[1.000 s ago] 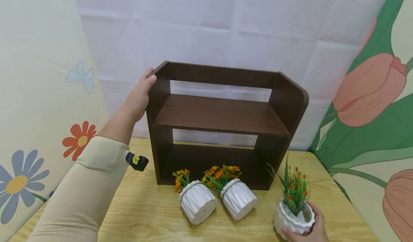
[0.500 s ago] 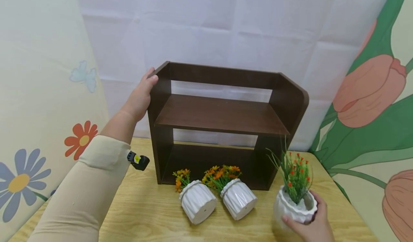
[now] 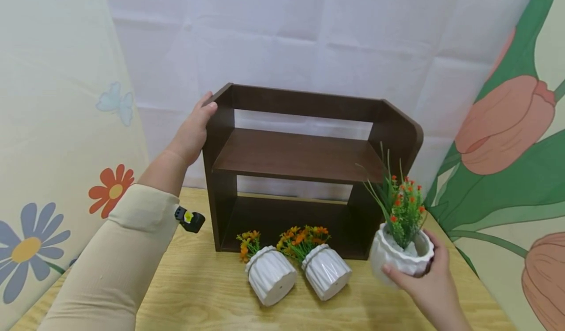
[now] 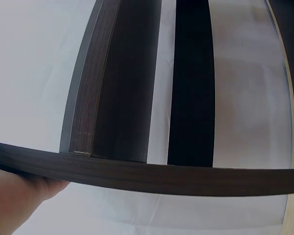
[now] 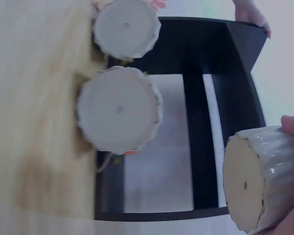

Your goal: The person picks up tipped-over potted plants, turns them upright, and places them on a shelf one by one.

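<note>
Raised above the table, a white fluted flowerpot [image 3: 393, 255] with a red-flowered plant [image 3: 406, 206] is gripped from its right side by my right hand [image 3: 430, 277]. My thumb lies across its front, while the fingers behind are mostly hidden. The same pot [image 5: 264, 178] shows its flat underside in the right wrist view. My left hand [image 3: 192, 132] holds the upper left side panel of a dark brown two-tier shelf [image 3: 304, 157], digits reaching its edge. In the left wrist view, that hand [image 4: 17, 198] is partly hidden behind the panel.
Two white pots with orange flowers, a left one [image 3: 271, 277] and a right one [image 3: 325, 272], lie tipped at the shelf's front, undersides facing me. A wooden table [image 3: 198, 292] bears everything. Behind hangs a white cloth [image 3: 282, 32]; printed floral panels flank both sides.
My right hand has lifted the flowerpot upward, closer to the shelf's right side. My left hand stays at the shelf's left panel, and the two tipped pots have not moved.
</note>
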The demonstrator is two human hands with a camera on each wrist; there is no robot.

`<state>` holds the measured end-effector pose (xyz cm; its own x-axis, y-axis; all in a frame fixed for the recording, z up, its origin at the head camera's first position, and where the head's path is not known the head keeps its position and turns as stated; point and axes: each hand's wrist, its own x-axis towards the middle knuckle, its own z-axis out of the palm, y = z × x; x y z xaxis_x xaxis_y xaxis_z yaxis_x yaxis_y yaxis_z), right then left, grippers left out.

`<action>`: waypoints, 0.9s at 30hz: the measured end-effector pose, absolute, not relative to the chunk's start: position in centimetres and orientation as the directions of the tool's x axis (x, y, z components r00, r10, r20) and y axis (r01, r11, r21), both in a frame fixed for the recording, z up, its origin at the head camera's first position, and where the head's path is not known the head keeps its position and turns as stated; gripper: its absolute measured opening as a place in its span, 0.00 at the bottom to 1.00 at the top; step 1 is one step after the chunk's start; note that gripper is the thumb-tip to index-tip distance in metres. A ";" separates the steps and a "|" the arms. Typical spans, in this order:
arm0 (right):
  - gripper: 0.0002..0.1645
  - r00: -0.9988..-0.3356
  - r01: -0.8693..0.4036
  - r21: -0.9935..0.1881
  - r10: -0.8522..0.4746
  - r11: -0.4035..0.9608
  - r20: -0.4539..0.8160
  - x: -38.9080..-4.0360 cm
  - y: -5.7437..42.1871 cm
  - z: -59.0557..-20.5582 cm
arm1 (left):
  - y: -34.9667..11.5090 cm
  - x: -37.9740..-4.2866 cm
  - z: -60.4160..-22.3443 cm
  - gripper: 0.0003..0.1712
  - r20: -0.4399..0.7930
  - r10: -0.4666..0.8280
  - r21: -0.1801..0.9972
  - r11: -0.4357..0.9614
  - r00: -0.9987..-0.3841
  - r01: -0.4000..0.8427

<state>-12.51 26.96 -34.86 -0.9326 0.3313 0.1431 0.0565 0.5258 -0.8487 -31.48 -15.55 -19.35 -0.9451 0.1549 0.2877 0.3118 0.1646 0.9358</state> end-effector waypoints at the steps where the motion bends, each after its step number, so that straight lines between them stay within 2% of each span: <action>1: 0.69 -0.931 0.038 -0.855 0.329 0.517 0.158 -12.6 26.8 -34.5 | -15.5 -31.5 -19.3 0.37 0.289 0.153 0.936 0.164 -0.945 0.312; 7: 0.69 -0.917 -0.030 -0.856 0.326 0.517 0.229 -13.4 25.8 -32.3 | -15.5 -31.5 -19.2 0.37 0.292 0.149 0.935 0.162 -0.945 0.314; 27: 0.71 -0.916 -0.076 -0.863 0.308 0.499 0.259 -16.4 23.4 -27.3 | -16.1 -31.6 -19.4 0.37 0.284 0.162 0.942 0.137 -0.945 0.307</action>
<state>-16.37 23.45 -27.28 -0.9156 0.3077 0.2588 -0.0762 0.4994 -0.8630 -31.60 -16.08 -19.42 -0.9449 0.1623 0.2844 0.3071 0.1373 0.9417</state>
